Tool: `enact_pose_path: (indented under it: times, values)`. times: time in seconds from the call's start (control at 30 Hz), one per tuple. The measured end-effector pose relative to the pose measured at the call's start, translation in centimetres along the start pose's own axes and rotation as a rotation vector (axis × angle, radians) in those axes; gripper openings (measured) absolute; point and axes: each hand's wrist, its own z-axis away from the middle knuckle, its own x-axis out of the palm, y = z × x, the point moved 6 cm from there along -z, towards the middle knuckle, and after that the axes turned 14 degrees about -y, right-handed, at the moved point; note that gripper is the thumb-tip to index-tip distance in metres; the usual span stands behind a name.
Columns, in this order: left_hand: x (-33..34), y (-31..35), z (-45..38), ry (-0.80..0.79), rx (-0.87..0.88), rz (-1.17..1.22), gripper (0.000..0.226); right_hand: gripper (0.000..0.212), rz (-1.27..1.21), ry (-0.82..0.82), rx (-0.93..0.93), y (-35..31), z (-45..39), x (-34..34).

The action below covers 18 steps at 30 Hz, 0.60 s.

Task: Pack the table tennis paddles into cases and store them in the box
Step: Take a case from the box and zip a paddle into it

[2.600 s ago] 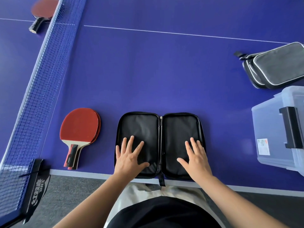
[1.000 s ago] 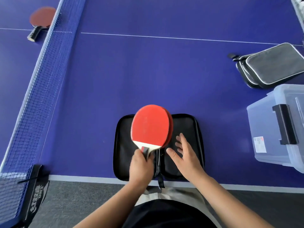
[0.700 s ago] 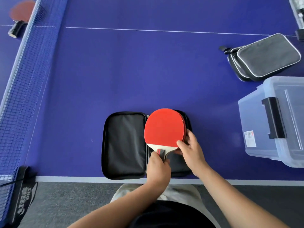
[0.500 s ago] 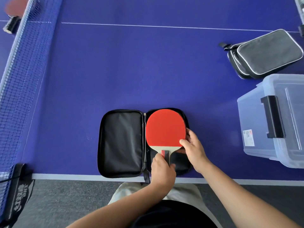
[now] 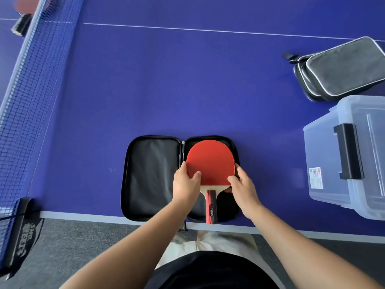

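Two hands work at the lower centre of the frame. Blue desk (image 5: 187, 80) fills most of the view, white line across its upper part. Net (image 5: 27, 97) runs down the left side, its black clamp at lower left. Clear lidded box (image 5: 325, 163) with a black latch sits at the right edge, on the desk. Closed grey-and-black cases (image 5: 341, 69), stacked, lie just above the box at upper right. Open black case (image 5: 150, 178) lies flat at the near desk edge, both halves spread. Red paddle (image 5: 210, 161) lies in the right half of the case, blade toward the top of the frame, handle pointing at the person and reaching the case's near rim. Left hand (image 5: 186, 184) grasps the blade's left edge, thumb on the red rubber. Right hand (image 5: 242, 185) grasps the blade's right edge, thumb on the rubber near the shoulder. Second paddle (image 5: 23, 9), blurred, lies beyond the net at upper left.
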Motion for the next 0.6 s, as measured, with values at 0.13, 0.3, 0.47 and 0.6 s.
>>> enact_pose_path:
  times: [0.13, 0.3, 0.47, 0.6]
  values:
    - [-0.4, 1.0, -0.1, 0.017, 0.063, 0.031, 0.019, 0.042, -0.066, 0.062, -0.009, -0.2, -0.1, -0.7]
    - [-0.3, 0.2, -1.0, 0.013, 0.056, -0.070, 0.044, 0.038, 0.039, 0.025, -0.011, -0.7, -0.9, -0.1]
    - [-0.6, -0.1, -1.5, 0.010, 0.058, -0.147, 0.039, 0.037, 0.322, 0.171, 0.032, -0.3, -1.1, -0.4]
    - [-0.7, -0.4, -1.9, 0.001, 0.071, -0.186, 0.037, 0.046, 0.398, 0.231, -0.003, -0.1, -0.8, -0.4]
